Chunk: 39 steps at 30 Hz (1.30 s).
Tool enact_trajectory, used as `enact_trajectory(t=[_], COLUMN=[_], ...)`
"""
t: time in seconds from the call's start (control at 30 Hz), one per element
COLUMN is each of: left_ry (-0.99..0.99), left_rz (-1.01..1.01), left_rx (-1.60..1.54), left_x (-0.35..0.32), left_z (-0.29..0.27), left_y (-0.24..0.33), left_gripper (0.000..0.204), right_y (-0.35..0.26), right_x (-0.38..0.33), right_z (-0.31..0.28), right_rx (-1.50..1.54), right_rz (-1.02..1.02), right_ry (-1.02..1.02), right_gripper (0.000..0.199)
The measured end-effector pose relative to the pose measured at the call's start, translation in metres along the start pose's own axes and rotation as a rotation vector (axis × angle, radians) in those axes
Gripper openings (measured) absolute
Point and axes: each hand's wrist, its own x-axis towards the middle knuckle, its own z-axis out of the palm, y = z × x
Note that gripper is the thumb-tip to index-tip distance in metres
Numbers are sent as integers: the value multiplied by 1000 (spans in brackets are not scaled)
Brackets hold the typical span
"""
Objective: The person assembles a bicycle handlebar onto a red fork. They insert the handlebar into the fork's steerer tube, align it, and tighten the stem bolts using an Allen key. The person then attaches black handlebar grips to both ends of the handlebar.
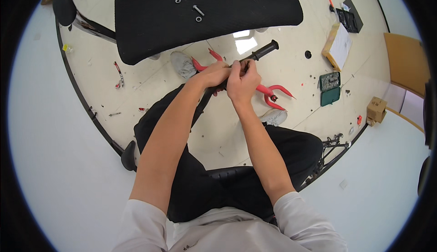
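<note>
Both hands met in front of the person's knees on a black rod-like part with a ribbed grip (266,50), which slanted from the lap up toward an overturned black chair seat (205,10). The left hand (214,74) wrapped the shaft, fingers curled tight around it. The right hand (243,79) sat just beside it, fingertips pressed together on something small at the shaft; what they pinched was too small to tell.

Behind the hands, a red-legged chair base (273,91) lay on the floor, its prongs showing on either side of the wrists. A bolt (198,10) and two washers (177,0) rested loose on the upturned seat, so that hardware was not yet fitted. An open green bit case (329,88), a cardboard box (337,46) and a small carton (376,110) lay well apart to the right.

Judging by the separate seat, base and loose fasteners, the chair work looked only partway along, with most joining left.
</note>
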Motion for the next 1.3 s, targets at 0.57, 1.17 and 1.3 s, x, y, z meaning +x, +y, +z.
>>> enact_trajectory(t=[0.57, 1.17, 1.3], left_ry=[-34, 17, 50], left_rz=[-109, -18, -78], left_rx=[29, 26, 44], left_x=[4, -2, -13], left_z=[-5, 0, 4], left_y=[12, 3, 18], left_gripper=[60, 64, 64], right_y=[39, 24, 26], right_x=[-51, 38, 94], right_z=[-32, -30, -70], right_rx=[-300, 32, 463], right_rz=[-1076, -121, 586], right_ry=[-834, -376, -269], right_gripper=[32, 42, 44])
